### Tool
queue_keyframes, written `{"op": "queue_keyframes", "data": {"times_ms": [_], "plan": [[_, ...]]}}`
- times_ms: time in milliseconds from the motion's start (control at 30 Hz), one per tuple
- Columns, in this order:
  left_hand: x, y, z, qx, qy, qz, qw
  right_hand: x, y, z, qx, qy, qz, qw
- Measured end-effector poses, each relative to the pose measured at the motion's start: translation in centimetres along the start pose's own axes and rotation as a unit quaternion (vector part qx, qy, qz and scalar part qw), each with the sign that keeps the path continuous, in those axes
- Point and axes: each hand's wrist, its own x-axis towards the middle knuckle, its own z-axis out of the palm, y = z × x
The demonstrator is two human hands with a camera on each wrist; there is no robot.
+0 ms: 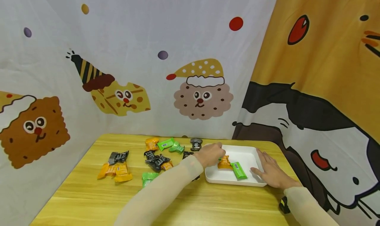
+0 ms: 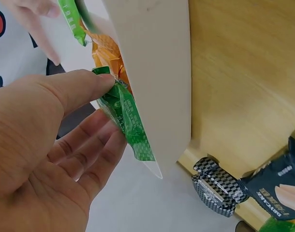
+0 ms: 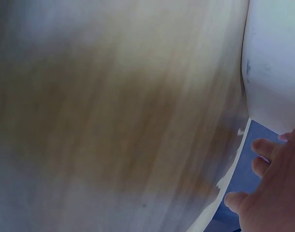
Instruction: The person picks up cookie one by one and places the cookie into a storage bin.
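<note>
In the head view my left hand [image 1: 211, 154] is over the left part of a white tray [image 1: 247, 150]. Close up in the left wrist view, its thumb and fingers pinch a green wrapped candy [image 2: 130, 118] beside the tray wall. An orange wrapped candy [image 1: 224, 162] and another green wrapped candy [image 1: 238, 170] lie in the tray. My right hand [image 1: 272, 170] rests against the tray's right side, fingers extended along the rim and thumb toward the inside. The right wrist view shows only part of that hand [image 3: 278, 188] near the tray wall [image 3: 273, 72].
Several black, orange and green wrapped candies lie left of the tray, including a black candy [image 1: 196, 144] near its back left corner. Another group, with a black candy [image 1: 118, 157] on top of orange ones [image 1: 123, 172], lies farther left. A printed curtain [image 1: 133, 38] hangs behind the wooden table [image 1: 89, 199].
</note>
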Motion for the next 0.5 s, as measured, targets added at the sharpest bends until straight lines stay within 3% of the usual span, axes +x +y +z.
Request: {"op": "queue_keyframes", "data": {"times_ms": [500], "plan": [[-0.08,0.05,-0.17,0.012,-0.004,-0.005,0.9999,-0.02,0.19,0.21,-0.001,0.002,-0.003,1.0000]]}}
